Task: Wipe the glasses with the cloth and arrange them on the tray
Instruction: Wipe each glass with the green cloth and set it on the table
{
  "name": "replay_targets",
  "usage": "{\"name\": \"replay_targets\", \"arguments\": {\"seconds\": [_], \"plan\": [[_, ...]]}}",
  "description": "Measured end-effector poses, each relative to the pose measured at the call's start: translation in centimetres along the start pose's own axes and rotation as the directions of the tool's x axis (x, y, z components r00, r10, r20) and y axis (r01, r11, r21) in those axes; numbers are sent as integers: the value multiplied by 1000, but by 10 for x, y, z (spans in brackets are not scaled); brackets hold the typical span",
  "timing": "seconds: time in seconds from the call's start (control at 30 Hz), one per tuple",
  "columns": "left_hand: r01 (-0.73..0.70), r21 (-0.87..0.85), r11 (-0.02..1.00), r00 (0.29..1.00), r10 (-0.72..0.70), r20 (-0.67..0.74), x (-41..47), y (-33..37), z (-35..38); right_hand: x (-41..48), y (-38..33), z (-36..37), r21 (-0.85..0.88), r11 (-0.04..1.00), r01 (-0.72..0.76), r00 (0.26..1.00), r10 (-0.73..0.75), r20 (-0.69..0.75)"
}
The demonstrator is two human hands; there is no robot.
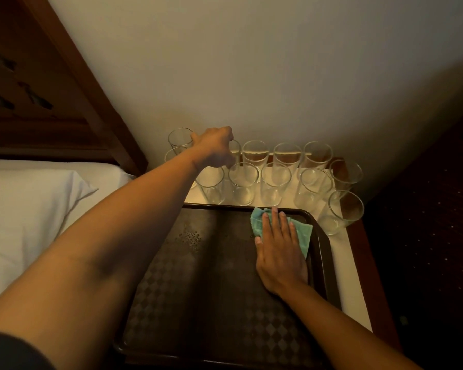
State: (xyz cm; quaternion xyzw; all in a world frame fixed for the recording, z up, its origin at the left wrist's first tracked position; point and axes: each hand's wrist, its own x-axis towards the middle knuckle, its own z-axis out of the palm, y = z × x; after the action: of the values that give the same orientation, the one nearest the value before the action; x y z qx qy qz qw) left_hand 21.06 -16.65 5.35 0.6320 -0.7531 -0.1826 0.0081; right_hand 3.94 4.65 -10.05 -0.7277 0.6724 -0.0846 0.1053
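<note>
The left hand (215,149) was extended over the far end of the table (345,276). Its fingers were curled round the top of a back-row glass (236,152), which was largely hidden by the hand. The right hand (280,252) was laid flat on the cloth (304,233), fingers straight and slightly spread. The teal cloth was pressed against the floor of the tray (198,289) at its far right corner. The dark, diamond-patterned tray was set on the near part of the table. The glasses (274,182) were stood upright on the table top in two rows between the tray's far edge and the wall (251,62). Two more were placed just beside the tray's far right corner. A pillow (24,209) and a wooden headboard (51,89) were located to the left.
</note>
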Motion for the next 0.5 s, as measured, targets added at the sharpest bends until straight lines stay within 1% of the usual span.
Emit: {"name": "replay_targets", "arguments": {"seconds": [0.07,0.1,0.13,0.17,0.2,0.23,0.27,0.3,0.33,0.37,0.4,0.43,0.47,0.5], "plan": [[-15,-51,999,997,19,72,-2,1,-9,0,0,-1,4,1000,-2,1000,2,3],[-23,-117,993,996,33,88,-5,1,-18,0,-1,-2,8,1000,-4,1000,4,3],[-33,-223,974,996,49,69,-11,1,-27,1,-1,-2,10,1000,-6,1000,6,6],[-53,-351,935,998,60,9,-18,0,-37,1,-1,-2,8,1000,-7,1000,7,12],[-97,-466,880,994,58,-97,-28,-3,-43,1,-1,-3,5,1000,-9,1000,9,16],[-159,-538,828,970,30,-241,-41,-7,-46,1,-1,-3,2,1000,-10,1000,10,17],[-222,-566,794,919,-22,-393,-55,-12,-44,1,-1,-2,-2,1000,-11,1000,11,14],[-271,-571,775,845,-92,-526,-68,-18,-36,1,-1,-2,-6,1000,-12,1000,12,10],[-297,-572,764,763,-171,-624,-80,-26,-25,1,-1,-1,-9,1000,-11,1000,11,6],[-297,-584,755,689,-254,-678,-89,-34,-10,1,-1,0,-12,1000,-8,1000,8,3],[-277,-610,743,638,-333,-695,-95,-42,5,1,0,1,-15,1000,-6,1000,6,-2],[-243,-644,725,613,-400,-681,-98,-51,20,0,1,2,-17,1000,-5,1000,5,-12],[-198,-683,703,616,-453,-645,-98,-59,33,1,1,2,-20,1000,-5,1000,4,-17],[-144,-718,682,638,-491,-594,-95,-68,46,1,1,2,-21,1000,-6,1000,5,-16]]}}
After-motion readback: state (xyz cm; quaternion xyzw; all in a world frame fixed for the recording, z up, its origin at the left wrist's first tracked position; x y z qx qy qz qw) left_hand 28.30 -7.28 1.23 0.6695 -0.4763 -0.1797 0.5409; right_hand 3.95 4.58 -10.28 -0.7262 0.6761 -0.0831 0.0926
